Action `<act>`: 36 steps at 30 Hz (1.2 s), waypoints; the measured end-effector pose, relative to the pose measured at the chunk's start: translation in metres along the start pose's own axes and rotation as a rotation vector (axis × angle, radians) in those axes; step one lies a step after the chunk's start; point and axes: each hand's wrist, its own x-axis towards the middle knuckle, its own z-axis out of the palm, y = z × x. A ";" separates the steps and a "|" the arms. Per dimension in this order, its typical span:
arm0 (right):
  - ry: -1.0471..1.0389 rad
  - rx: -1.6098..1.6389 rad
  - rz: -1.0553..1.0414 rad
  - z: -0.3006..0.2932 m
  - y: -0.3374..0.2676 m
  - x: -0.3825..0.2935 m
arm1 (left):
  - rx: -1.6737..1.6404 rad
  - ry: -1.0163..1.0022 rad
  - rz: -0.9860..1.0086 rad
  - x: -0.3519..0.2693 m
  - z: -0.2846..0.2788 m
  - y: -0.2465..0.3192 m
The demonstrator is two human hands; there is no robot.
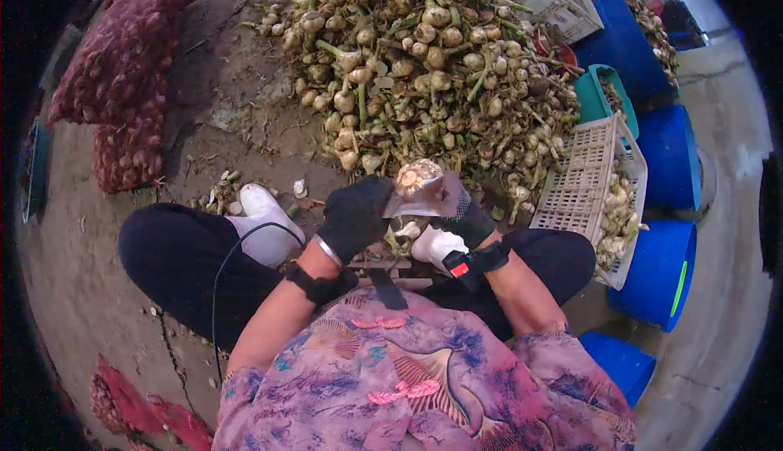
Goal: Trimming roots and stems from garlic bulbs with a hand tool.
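Observation:
My left hand (pixel 358 209), in a black glove, is curled in front of me against a pale garlic bulb (pixel 419 176). The fingers' hold on it is partly hidden. The bulb's round, cut-looking face points up. My right hand (pixel 468 218), in a dark glove with a dotted patch, grips a flat, shiny, blade-like piece (pixel 422 205) whose handle I cannot make out. This piece lies just below the bulb and reaches across to the left glove. Ahead of both hands spreads a big heap of garlic bulbs (pixel 428 72) with stalks.
Red mesh sacks of garlic (pixel 128 47) lie at left. On the right stand a tipped white plastic crate (pixel 575 176), a green container (pixel 602 93) and blue tubs (pixel 654 267). A black cable (pixel 217 286) runs past my left arm. My white-covered foot (pixel 263 218) rests among garlic scraps.

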 end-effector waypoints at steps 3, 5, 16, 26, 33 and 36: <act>0.087 -0.137 -0.158 0.004 0.003 -0.013 | -0.009 0.045 0.066 -0.003 0.007 -0.002; 0.069 0.151 -0.258 0.008 0.027 -0.009 | 0.010 0.079 0.130 -0.006 0.030 -0.017; 0.083 0.441 -0.581 0.003 0.049 0.003 | -0.868 -0.172 -0.756 0.007 0.010 -0.035; 0.466 -0.199 -0.544 0.010 0.037 0.006 | -1.051 -0.313 -0.437 0.002 0.011 -0.010; 0.638 -0.349 -0.161 0.000 0.039 0.004 | -1.012 -0.191 -0.566 0.015 0.000 0.014; 0.648 0.097 -0.206 -0.003 0.114 0.039 | -0.894 -0.207 -0.518 0.029 -0.002 0.026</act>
